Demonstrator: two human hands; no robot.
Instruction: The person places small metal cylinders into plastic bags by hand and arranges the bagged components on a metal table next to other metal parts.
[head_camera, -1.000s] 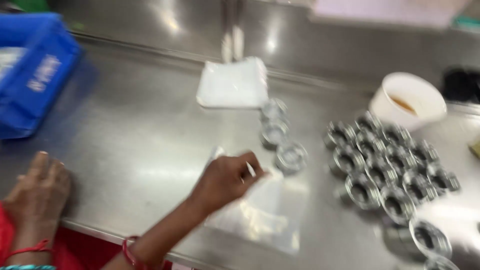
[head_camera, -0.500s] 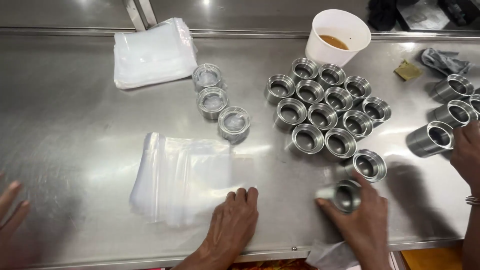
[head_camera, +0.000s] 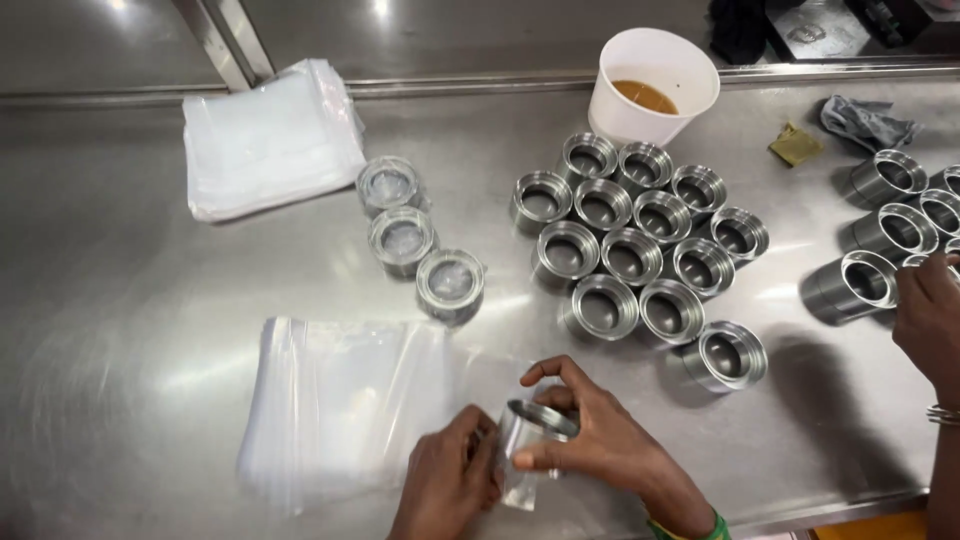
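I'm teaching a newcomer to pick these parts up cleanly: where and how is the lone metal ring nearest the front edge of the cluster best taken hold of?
Probably by its outer wall, from above. The metal ring stands upright with its bore facing up and sits apart from its neighbours, so a thumb and fingers can close on opposite sides of the rim. The right hand holds a like ring that way.

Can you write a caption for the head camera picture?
Both hands, left hand and right hand, hold a metal ring over clear plastic bags.

The single head view looks steeply down, from close above, onto the steel table (head_camera: 130, 330) straight ahead.
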